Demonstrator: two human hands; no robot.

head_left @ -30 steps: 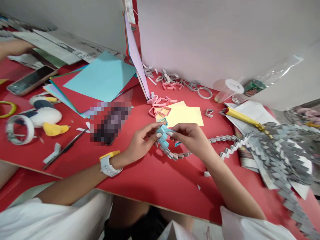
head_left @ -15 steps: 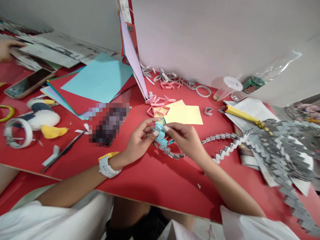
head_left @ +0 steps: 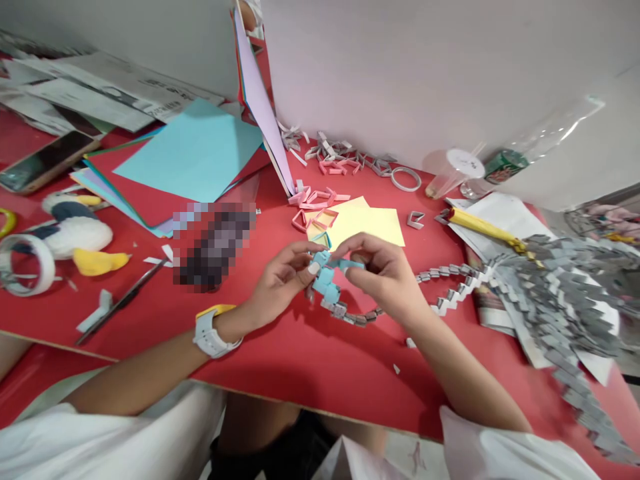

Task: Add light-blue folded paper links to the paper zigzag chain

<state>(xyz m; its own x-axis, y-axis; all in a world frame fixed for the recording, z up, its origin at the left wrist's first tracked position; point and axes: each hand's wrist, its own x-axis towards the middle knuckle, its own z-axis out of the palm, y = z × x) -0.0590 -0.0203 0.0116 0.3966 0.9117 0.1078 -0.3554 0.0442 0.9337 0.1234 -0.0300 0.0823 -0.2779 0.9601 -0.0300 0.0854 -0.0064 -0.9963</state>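
Note:
My left hand (head_left: 283, 277) is closed on the light-blue end of a folded paper chain (head_left: 327, 287), thumb on top. From that end the chain runs on in grey links and passes behind my right wrist. Between the thumb and forefinger of my right hand (head_left: 387, 270) is a light-blue folded paper strip (head_left: 353, 264), just right of the chain's end; whether it touches the chain I cannot tell. Beyond my fingertips lie another blue paper link (head_left: 321, 240), several pink folded links (head_left: 320, 197) and yellow paper sheets (head_left: 383, 227).
Long grey paper chains (head_left: 560, 300) heap up at the right beside a yellow folded umbrella-like object (head_left: 485, 229). A plastic cup (head_left: 463, 167) and a bottle (head_left: 507, 167) stand by the wall. Leftward are coloured paper (head_left: 195, 147), tape (head_left: 45, 263), a plush toy (head_left: 80, 230) and a phone (head_left: 47, 160).
My right hand has moved slightly right, off the chain's end, with the blue strip showing between its fingers. My left hand keeps its hold. Another person's hand at the far left has gone from view.

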